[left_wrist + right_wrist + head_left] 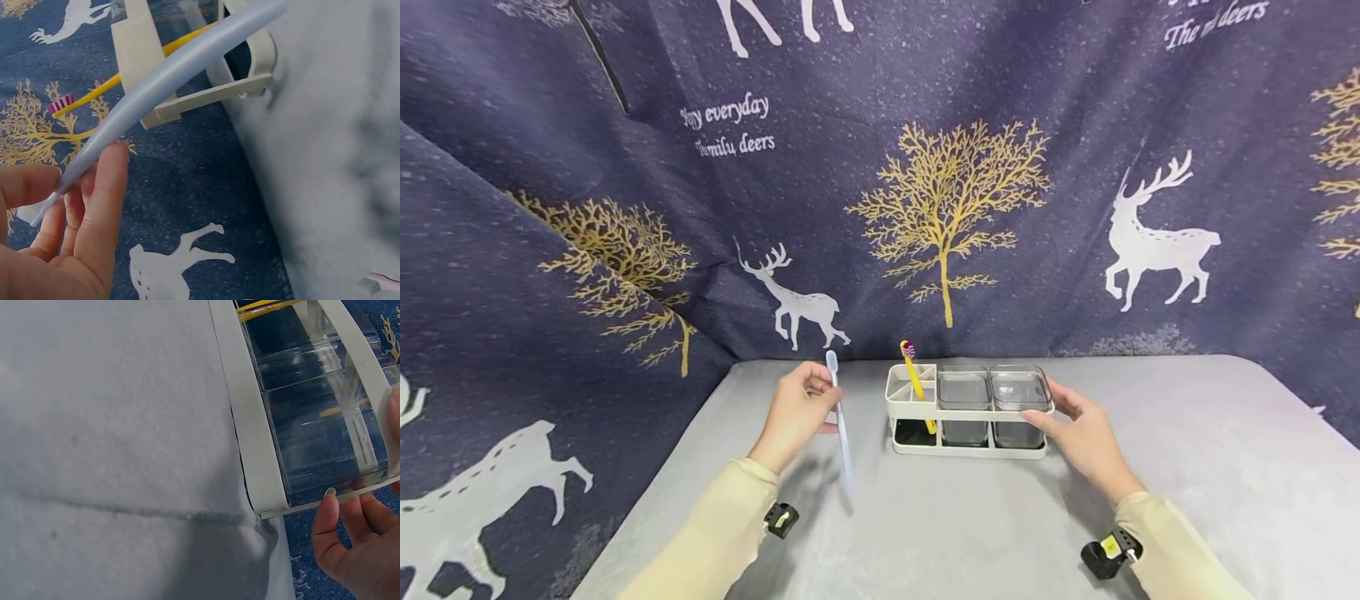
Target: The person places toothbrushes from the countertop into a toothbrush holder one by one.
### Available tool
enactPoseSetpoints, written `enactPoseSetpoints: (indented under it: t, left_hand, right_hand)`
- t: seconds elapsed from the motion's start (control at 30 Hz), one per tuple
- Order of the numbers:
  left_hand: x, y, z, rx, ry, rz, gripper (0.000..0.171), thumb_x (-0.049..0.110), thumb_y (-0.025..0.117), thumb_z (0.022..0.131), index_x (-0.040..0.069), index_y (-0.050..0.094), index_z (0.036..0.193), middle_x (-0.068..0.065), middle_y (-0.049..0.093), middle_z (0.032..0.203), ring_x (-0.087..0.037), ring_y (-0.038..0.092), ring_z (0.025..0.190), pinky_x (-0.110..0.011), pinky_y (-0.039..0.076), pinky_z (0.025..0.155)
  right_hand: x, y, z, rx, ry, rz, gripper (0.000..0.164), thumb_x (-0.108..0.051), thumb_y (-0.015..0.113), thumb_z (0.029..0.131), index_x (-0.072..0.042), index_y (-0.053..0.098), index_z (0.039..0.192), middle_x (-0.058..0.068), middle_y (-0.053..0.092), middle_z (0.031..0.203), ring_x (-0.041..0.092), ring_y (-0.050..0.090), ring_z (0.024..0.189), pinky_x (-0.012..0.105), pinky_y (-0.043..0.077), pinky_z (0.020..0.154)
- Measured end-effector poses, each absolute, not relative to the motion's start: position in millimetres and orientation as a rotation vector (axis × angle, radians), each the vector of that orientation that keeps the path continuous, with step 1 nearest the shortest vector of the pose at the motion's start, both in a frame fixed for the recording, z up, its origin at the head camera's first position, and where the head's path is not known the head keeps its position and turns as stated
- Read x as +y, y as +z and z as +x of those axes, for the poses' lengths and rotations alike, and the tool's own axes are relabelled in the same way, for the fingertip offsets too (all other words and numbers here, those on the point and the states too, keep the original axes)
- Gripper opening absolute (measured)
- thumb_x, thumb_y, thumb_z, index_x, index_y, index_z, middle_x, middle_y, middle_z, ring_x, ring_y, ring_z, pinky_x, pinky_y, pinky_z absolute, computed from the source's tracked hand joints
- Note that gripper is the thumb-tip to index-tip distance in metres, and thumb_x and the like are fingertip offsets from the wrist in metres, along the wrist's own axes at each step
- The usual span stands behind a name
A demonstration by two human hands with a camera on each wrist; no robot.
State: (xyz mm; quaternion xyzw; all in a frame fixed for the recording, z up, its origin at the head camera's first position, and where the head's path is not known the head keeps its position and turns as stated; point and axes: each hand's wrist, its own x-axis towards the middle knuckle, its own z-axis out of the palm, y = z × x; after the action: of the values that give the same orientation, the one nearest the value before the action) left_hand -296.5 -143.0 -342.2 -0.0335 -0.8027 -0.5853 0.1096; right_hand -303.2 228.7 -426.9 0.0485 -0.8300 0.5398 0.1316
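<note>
My left hand point(797, 414) pinches a pale blue toothbrush point(844, 442) near its head, bristle end up and handle hanging down, left of a white toothbrush holder point(917, 451). In the left wrist view the toothbrush point(169, 78) slants across in front of the holder. A yellow toothbrush point(914, 377) with purple and white bristles leans in the holder's left section. Two clear cups, a middle one point(964, 390) and a right one point(1021, 390), sit beside it. My right hand point(1088, 437) grips the holder's right end, thumb toward the front; some fingers are hidden behind it.
The holder stands on a grey cloth-covered table point(940, 525), toward its back edge. Directly behind hangs a dark blue curtain point(1060, 108) with deer and gold trees. The curtain also runs along the table's left side.
</note>
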Motion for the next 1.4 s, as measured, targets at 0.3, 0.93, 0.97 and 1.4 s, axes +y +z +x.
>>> enactPoseSetpoints:
  t: [0.3,0.93,0.97,1.4]
  left_hand:
    - [-133.8,-330.0,-299.3,-2.253,-1.814,-0.097,0.014,-0.004,0.064,0.087,-0.003,0.055,0.098,-0.012,0.061,0.085,-0.018,0.064,0.067,-0.039,0.059,0.058]
    - [-117.4,-315.4,-312.6,-1.994,-1.933,-0.159,0.012,-0.007,0.064,0.087,-0.005,0.053,0.091,-0.012,0.064,0.077,-0.016,0.067,0.054,-0.034,0.059,0.061]
    - [-116.4,-314.9,-313.0,-1.979,-1.936,-0.163,0.012,-0.007,0.064,0.087,-0.005,0.053,0.091,-0.012,0.064,0.076,-0.016,0.067,0.055,-0.034,0.059,0.062]
    - [-102.5,-313.4,-322.3,-1.832,-1.856,-0.268,0.012,-0.009,0.063,0.088,-0.006,0.051,0.091,-0.009,0.059,0.075,-0.017,0.068,0.058,-0.034,0.059,0.063]
  right_hand:
    - [229.1,-427.3,-301.5,-2.411,1.56,0.135,0.076,-0.031,0.077,0.088,0.003,0.042,0.146,0.029,0.052,0.136,0.047,0.046,0.128,0.06,0.032,0.107]
    - [229.1,-427.4,-302.5,-2.408,1.556,0.133,0.077,-0.03,0.077,0.087,0.006,0.041,0.145,0.03,0.05,0.137,0.046,0.045,0.129,0.059,0.031,0.108]
    - [228.9,-427.6,-302.7,-2.408,1.555,0.134,0.077,-0.03,0.077,0.088,0.005,0.041,0.145,0.03,0.05,0.138,0.046,0.045,0.129,0.059,0.031,0.108]
    - [229.7,-430.5,-305.0,-2.39,1.561,0.144,0.075,-0.029,0.077,0.088,0.006,0.042,0.144,0.031,0.051,0.136,0.047,0.045,0.129,0.06,0.032,0.107]
